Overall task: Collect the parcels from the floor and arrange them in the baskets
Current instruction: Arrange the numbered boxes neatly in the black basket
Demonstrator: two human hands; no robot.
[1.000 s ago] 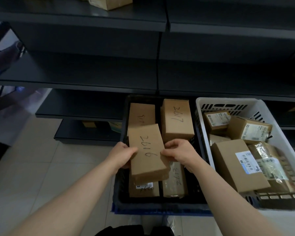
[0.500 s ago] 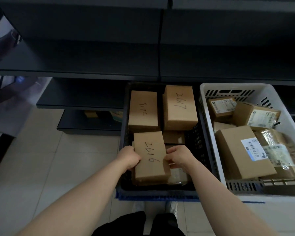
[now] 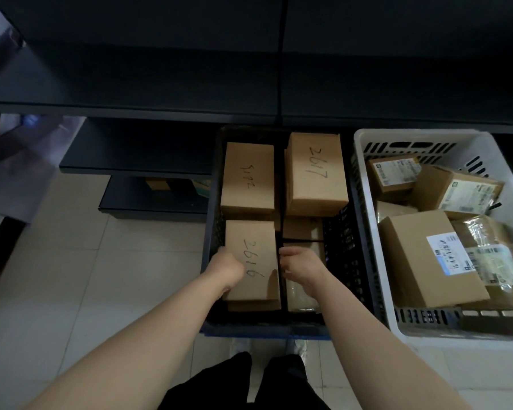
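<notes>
Left hand point(image 3: 228, 267): curled at left edge of parcel 2616 point(image 3: 253, 255), hold unclear.
Right hand point(image 3: 301, 263): curled beside right edge, contact unclear.
Parcel 2616: flat between both hands, in black basket point(image 3: 348, 261).

A pale tiled floor point(image 3: 71, 276) carries everything here. Two baskets stand on it side by side, close together: a black basket point(image 3: 264, 322) in the middle and a white basket point(image 3: 427, 334) to its right. A dark shelving unit point(image 3: 154, 199) stands at the far side, behind both. Nearest, a person's light shoes point(image 3: 240, 346) stand just before the black basket.
</notes>
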